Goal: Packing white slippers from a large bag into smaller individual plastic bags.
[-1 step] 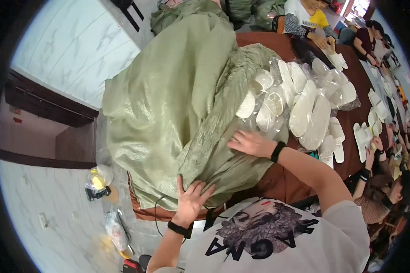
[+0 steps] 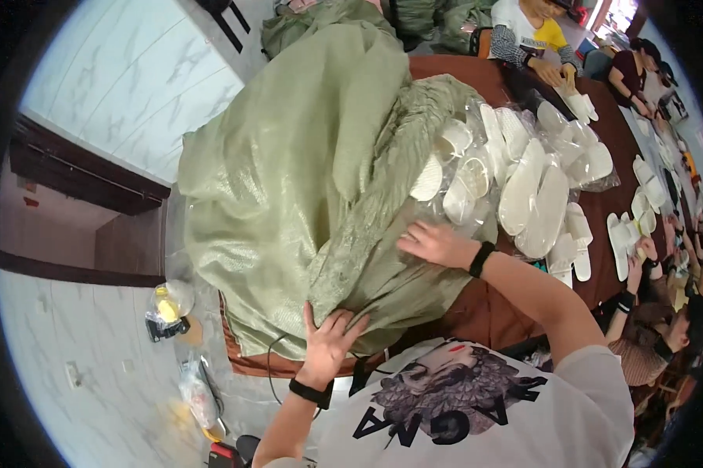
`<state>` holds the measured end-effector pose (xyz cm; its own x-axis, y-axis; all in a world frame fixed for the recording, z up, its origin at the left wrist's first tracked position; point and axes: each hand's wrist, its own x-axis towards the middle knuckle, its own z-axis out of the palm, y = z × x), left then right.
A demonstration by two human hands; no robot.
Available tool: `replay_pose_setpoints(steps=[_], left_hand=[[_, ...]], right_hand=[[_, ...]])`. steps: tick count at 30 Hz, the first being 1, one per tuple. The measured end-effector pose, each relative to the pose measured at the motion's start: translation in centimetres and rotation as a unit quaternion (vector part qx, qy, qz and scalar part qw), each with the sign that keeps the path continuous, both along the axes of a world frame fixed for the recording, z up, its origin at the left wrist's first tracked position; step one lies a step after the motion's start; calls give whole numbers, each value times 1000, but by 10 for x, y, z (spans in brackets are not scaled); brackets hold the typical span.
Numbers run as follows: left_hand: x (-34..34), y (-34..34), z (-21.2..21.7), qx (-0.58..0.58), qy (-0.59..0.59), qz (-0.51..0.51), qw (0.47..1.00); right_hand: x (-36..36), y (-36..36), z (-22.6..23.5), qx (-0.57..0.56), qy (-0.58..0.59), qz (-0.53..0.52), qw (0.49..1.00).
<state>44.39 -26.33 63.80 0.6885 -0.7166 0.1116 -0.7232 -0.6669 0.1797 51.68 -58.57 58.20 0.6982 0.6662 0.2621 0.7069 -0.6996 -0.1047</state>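
A large pale green woven sack [image 2: 281, 156] lies bulging across the table, its loose mouth gathered in folds toward the right. My left hand [image 2: 330, 342] rests on the sack's near edge with its fingers spread. Farther right, my right hand [image 2: 439, 243] lies on the sack's flattened mouth, fingers stretched out and pointing left. Just beyond that hand, white slippers [image 2: 523, 187] in clear plastic bags are heaped at the sack's opening. Whatever fills the sack is hidden by the cloth.
The table wears a brown cloth [image 2: 476, 316]. Loose white slippers [image 2: 621, 238] lie farther right, where several people work along the table. One co-worker [image 2: 535, 39] handles slippers at the far side. On the left floor sit a plastic-wrapped bundle [image 2: 199, 398] and a yellow item [image 2: 167, 308].
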Motion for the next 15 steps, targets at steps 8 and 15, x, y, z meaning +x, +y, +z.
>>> replay_pose_setpoints(steps=[8, 15], left_hand=[[-36, 48, -44, -321, 49, 380, 866], [73, 154, -161, -583, 248, 559, 536]], right_hand=[[-19, -20, -15, -34, -20, -121, 992], [-19, -11, -27, -183, 75, -209, 958]])
